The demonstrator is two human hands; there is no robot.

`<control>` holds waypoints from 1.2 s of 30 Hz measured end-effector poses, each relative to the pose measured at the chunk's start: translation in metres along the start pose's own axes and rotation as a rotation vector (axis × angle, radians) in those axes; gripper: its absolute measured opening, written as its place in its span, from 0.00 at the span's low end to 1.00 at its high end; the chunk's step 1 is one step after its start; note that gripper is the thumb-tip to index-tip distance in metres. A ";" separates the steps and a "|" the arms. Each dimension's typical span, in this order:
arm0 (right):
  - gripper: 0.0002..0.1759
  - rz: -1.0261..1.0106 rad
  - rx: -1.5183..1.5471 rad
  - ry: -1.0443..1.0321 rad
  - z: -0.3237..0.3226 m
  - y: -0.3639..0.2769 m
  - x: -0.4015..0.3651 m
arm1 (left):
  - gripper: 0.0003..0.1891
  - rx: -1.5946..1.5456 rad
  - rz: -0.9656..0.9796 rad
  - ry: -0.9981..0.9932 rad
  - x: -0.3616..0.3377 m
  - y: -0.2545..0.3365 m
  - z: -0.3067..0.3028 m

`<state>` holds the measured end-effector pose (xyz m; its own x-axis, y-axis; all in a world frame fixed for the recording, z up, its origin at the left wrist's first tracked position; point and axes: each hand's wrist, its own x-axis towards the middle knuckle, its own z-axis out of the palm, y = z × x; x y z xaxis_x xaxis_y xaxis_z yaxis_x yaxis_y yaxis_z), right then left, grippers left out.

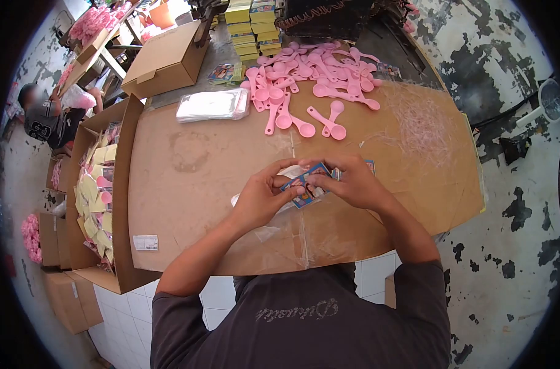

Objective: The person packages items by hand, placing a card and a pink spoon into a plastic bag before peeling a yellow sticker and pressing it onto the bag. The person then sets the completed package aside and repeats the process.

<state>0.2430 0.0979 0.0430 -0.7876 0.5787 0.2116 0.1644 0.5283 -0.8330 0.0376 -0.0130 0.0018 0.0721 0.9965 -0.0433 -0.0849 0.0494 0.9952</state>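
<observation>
Over the middle of the cardboard-covered table [200, 227], both hands meet on a small blue printed card [315, 192]. My left hand [258, 194] pinches the card's left side, thumb on its face. From the other side my right hand [357, 181] grips the upper right part, its thumb also on the printed face. Clear plastic film [236, 200] shows beneath and beside my left hand. Behind my right wrist, the edge of another blue card [370, 166] peeks out. Pink measuring spoons [333, 129] lie beyond my hands.
A stack of clear plastic bags [212, 106] lies at the far left of the table. On the left stands an open carton [129, 203] full of packed cards and pink spoons. Card stacks [242, 27] and a closed box [163, 61] stand at the back. A person [46, 114] sits far left.
</observation>
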 end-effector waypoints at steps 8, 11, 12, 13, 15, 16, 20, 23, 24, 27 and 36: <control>0.13 0.170 0.148 0.034 0.005 0.002 -0.007 | 0.27 -0.075 0.040 0.123 -0.003 0.001 -0.007; 0.15 0.006 0.059 -0.103 0.006 -0.002 -0.006 | 0.26 -0.027 0.017 0.092 -0.005 0.001 -0.008; 0.15 -0.048 0.069 -0.135 0.003 0.004 -0.002 | 0.25 -0.026 0.005 0.096 -0.005 0.000 -0.009; 0.15 -0.101 0.079 -0.168 0.001 0.011 0.004 | 0.24 -0.025 -0.008 0.100 -0.005 0.000 -0.010; 0.15 -0.067 -0.103 -0.016 -0.005 0.031 0.033 | 0.21 -0.049 -0.041 0.119 -0.004 0.000 -0.010; 0.14 -0.051 -0.193 0.064 -0.006 0.043 0.049 | 0.20 -0.069 -0.062 0.132 -0.003 0.002 -0.011; 0.15 -0.128 -0.485 0.085 0.009 0.076 0.086 | 0.18 -0.082 -0.077 0.133 -0.001 -0.003 -0.016; 0.15 0.080 -0.510 0.053 0.009 0.061 0.090 | 0.18 -0.043 -0.085 0.108 -0.004 0.005 -0.018; 0.14 0.134 -0.466 0.101 0.007 0.055 0.088 | 0.19 -0.064 -0.054 0.125 -0.003 0.001 -0.018; 0.19 0.146 -0.360 0.165 -0.006 0.059 0.071 | 0.20 -0.114 0.007 0.162 -0.001 -0.013 -0.017; 0.26 0.235 -0.128 0.053 -0.020 0.024 0.036 | 0.25 -0.148 0.004 0.156 -0.004 0.000 -0.014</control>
<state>0.2300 0.1439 0.0408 -0.6871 0.7248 0.0498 0.4153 0.4480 -0.7917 0.0236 -0.0162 0.0004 -0.0820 0.9946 -0.0640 -0.2308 0.0435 0.9720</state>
